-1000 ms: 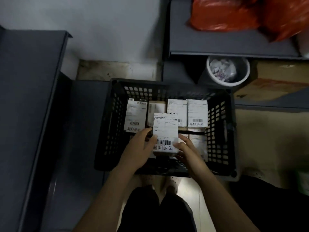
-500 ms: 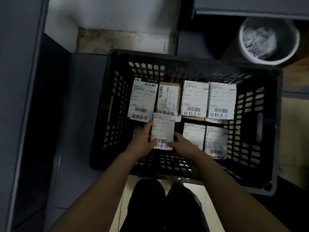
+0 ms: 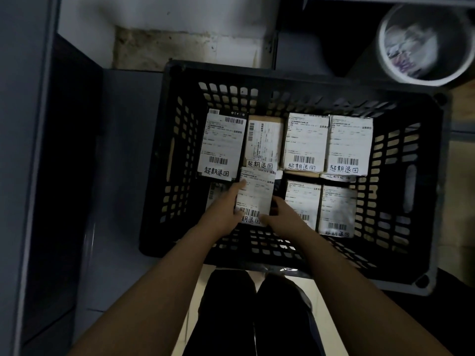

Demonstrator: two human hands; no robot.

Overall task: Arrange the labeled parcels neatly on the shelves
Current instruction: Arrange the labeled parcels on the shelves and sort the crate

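A black plastic crate [image 3: 426,258] stands on the floor and holds several white-labeled parcels. One labeled parcel [image 3: 255,194] lies in the crate's near left part, between both my hands. My left hand [image 3: 223,211] grips its left edge, with the thumb on the label near the barcode. My right hand [image 3: 280,217] holds its right edge, fingers curled against the side. A back row of parcels [image 3: 305,142] lies flat with labels up, and two more parcels [image 3: 336,209] sit at the near right.
Grey metal shelving [image 3: 28,160] rises at the left, with a lower shelf [image 3: 123,155] beside the crate. A white bin [image 3: 421,44] with rubbish stands at the top right. My dark trouser legs [image 3: 254,314] are below the crate.
The parcel has come down from above the crate into its near left part, both hands still on it. The camera has tilted down and closer to the crate.
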